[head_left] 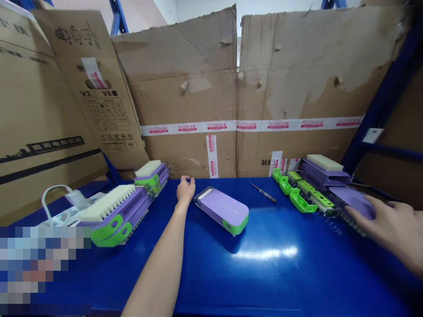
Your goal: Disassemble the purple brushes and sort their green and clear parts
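My left hand (186,190), its fingers curled, rests at the back of the blue table, just left of a purple casing (224,207). Any object inside those fingers is hidden. That casing lies tilted, with a green end cap towards me and a clear cover at its far end. On the right, my right hand (391,222), slightly blurred, grips a smooth purple cover (353,200) between thumb and fingers. Under and beside it are a purple housing with a cream bristled pad (325,163), bright green end caps (302,201) and green-labelled parts (307,187).
A small screwdriver (263,192) lies at the back. Purple-green units with cream bristled tops (107,202) stand on the left near a white plug and cable (77,198). Cardboard walls (185,101) enclose the blue table (264,273). A blue post (380,92) rises at right.
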Demonstrator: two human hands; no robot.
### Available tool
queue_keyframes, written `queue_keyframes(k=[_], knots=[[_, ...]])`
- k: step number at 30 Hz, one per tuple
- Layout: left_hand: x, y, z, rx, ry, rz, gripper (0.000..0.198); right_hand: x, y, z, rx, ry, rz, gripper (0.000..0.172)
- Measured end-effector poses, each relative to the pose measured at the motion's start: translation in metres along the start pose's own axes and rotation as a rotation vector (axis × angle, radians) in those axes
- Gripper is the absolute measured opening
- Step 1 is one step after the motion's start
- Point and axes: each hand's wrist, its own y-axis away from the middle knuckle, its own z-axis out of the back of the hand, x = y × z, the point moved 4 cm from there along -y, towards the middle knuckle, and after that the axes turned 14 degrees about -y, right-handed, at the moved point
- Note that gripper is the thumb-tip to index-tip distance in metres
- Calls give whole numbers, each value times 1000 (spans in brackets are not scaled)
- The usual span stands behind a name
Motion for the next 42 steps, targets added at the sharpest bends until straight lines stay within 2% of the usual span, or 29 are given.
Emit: queue_keyframes(k=[2,4,6,9,12,14,15,17,19,21,26,31,35,39,42], knots=[[-1,0,0,2,-4,-3,26,19,-2,13,16,96,-38,62],[-2,1,0,3,-8,-6,26,47,-5,29,-10,97,-28,59],[-3,3,1,3,-19,-7,26,83,-6,42,10,44,75,55],[-4,5,3,8,-43,-11,26,148,4,53,42,-196,302,53],[-5,5,3,17,-51,-20,26,215,29,51,196,-414,494,52],[-6,5,2,20,-50,-28,26,254,49,44,347,-523,621,56],[-5,5,2,20,-48,-31,26,271,58,40,418,-563,670,60],[-5,4,1,21,-41,-33,26,294,67,27,571,-573,694,57],[-5,4,1,20,-36,-34,25,304,65,12,659,-558,661,51],[-5,4,2,13,-37,-37,25,306,54,-3,682,-557,610,50],[-7,6,3,20,-40,-35,27,299,24,-36,648,-584,528,48],[-11,7,3,46,-23,-52,29,291,17,-55,575,-512,374,49],[-15,7,1,42,-4,-70,28,288,21,-56,493,-498,328,48],[-20,3,3,23,49,-88,28,284,22,-39,334,-627,256,47],[-27,-1,12,-27,92,-75,31,278,21,-28,214,-740,197,46]])
